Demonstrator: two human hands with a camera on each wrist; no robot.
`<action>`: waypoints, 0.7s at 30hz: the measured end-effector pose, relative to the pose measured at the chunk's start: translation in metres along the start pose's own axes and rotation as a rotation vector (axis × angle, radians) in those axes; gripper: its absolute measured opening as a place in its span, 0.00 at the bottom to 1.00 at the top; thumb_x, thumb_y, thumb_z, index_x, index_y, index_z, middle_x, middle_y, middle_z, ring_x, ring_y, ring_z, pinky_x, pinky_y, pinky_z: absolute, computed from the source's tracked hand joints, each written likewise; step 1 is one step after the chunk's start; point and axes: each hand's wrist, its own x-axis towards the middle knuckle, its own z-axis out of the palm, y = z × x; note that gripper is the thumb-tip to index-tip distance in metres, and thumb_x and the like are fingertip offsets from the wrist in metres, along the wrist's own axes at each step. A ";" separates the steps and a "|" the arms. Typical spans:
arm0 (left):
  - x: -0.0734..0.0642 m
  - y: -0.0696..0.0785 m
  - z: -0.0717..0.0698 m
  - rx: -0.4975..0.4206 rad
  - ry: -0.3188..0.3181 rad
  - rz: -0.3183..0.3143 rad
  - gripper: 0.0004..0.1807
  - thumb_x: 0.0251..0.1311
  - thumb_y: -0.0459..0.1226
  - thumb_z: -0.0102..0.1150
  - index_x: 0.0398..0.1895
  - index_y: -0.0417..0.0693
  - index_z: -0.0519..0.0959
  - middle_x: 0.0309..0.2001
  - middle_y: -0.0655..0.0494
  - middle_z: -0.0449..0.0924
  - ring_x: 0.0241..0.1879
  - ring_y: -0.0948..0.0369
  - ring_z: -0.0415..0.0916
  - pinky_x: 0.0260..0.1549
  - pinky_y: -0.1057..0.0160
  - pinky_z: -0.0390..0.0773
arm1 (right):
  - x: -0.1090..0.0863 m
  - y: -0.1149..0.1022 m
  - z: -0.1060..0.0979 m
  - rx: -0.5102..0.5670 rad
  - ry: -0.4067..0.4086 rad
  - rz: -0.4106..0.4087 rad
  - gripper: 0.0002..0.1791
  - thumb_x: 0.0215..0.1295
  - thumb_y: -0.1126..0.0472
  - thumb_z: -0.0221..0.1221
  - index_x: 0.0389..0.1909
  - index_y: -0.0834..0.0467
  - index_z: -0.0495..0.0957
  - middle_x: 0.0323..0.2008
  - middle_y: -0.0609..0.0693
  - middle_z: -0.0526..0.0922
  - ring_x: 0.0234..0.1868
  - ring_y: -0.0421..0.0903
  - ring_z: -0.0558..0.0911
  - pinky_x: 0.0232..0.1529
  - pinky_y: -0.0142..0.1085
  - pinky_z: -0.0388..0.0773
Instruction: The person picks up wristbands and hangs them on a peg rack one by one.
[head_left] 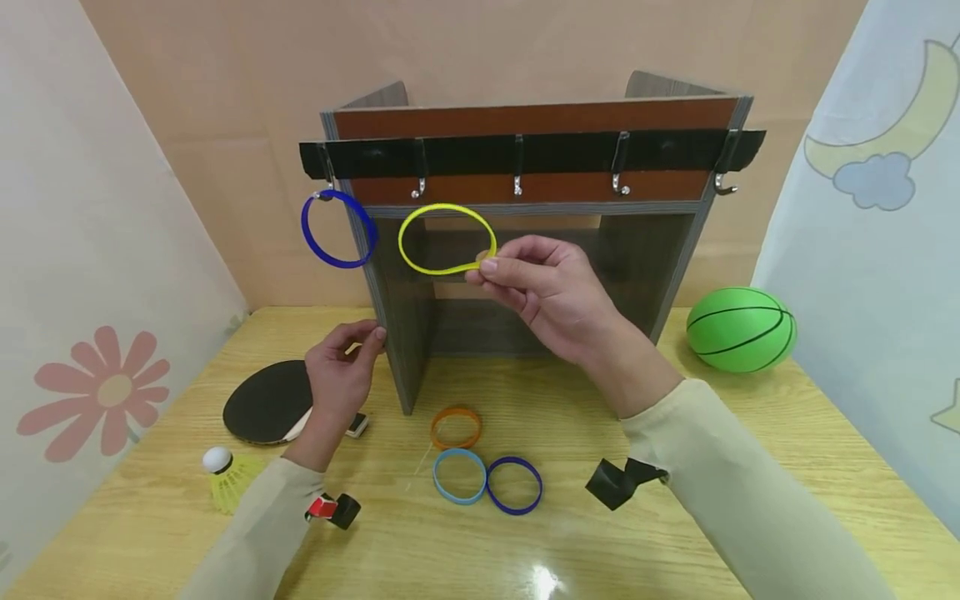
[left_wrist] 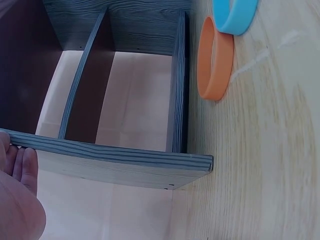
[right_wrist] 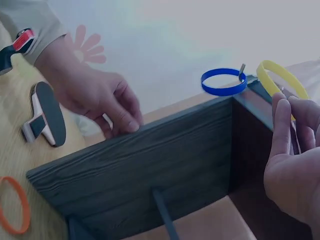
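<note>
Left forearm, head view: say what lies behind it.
The paddle: its black blade and handle end show, but the part between is hidden. The shuttlecock shows; the sleeve may hide its edge.

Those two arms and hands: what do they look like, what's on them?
The left hand and right hand are a person's, without gloves. Both long sleeves are cream, each with a small black device near its end, the left one partly red.

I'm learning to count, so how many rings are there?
5: a blue ring on the leftmost hook, a yellow ring in the right hand, and an orange ring, a light blue ring and a dark blue ring on the table.
</note>
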 end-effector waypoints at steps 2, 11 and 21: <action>0.000 0.000 -0.001 -0.006 0.002 -0.006 0.04 0.54 0.16 0.56 0.34 0.18 0.76 0.29 0.39 0.79 0.28 0.64 0.78 0.29 0.71 0.80 | 0.004 -0.002 0.006 0.010 -0.012 -0.010 0.10 0.63 0.79 0.53 0.26 0.67 0.80 0.30 0.59 0.81 0.35 0.51 0.84 0.42 0.34 0.80; 0.000 0.000 -0.002 -0.030 0.003 -0.017 0.05 0.55 0.16 0.55 0.34 0.17 0.75 0.29 0.44 0.80 0.28 0.64 0.78 0.30 0.71 0.80 | 0.016 -0.002 0.016 0.013 0.020 -0.035 0.07 0.62 0.78 0.55 0.28 0.68 0.80 0.31 0.60 0.82 0.35 0.51 0.84 0.41 0.35 0.80; 0.000 0.000 0.000 -0.017 0.003 -0.007 0.04 0.54 0.16 0.56 0.34 0.18 0.76 0.29 0.41 0.81 0.28 0.64 0.78 0.30 0.71 0.80 | 0.021 0.003 0.011 0.020 0.077 -0.020 0.09 0.62 0.78 0.55 0.26 0.67 0.81 0.31 0.60 0.83 0.35 0.51 0.84 0.40 0.35 0.80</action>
